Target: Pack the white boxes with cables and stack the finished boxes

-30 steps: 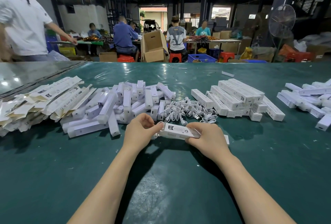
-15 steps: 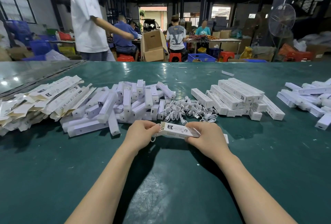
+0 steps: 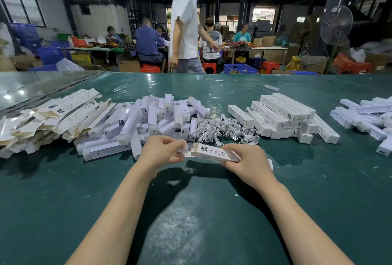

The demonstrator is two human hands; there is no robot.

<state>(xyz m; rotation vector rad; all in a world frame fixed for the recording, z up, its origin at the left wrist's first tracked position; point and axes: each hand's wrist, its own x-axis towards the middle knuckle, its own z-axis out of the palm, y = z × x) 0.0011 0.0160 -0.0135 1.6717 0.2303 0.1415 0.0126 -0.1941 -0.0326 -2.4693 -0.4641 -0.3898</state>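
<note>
Behind the bench, a walking person (image 3: 185, 27) in a white shirt has crossed from the left side of the view to the middle. Nearer the camera, the left hand (image 3: 163, 151) has shifted from pressing against the end of the white box (image 3: 214, 153) to pinching at that end with curled fingers.

Both hands are closed on this one long, narrow box, which sits front and centre, just above the green bench (image 3: 191, 211). The right hand (image 3: 247, 158) wraps the box's right half, thumb on top, likely to steady it while the left works the end flap. Whether a cable is already inside cannot be seen, and what the fingertips hold is blurred.

Supplies are laid out in a row across the far side of the hands, apparently so each is within reach. Far left lies a heap of flat cartons (image 3: 53, 116), not yet folded. Next comes a loose pile of lilac-white pieces (image 3: 152, 120). Directly beyond the held box is a tangle of white cables (image 3: 224, 130). To its right, the finished boxes (image 3: 282, 114) are stacked in neat layers, all facing the same way. Another loose white heap (image 3: 364, 118) sits at the far right edge.

Judging by this, the box is being closed and goes to the stack next.
</note>
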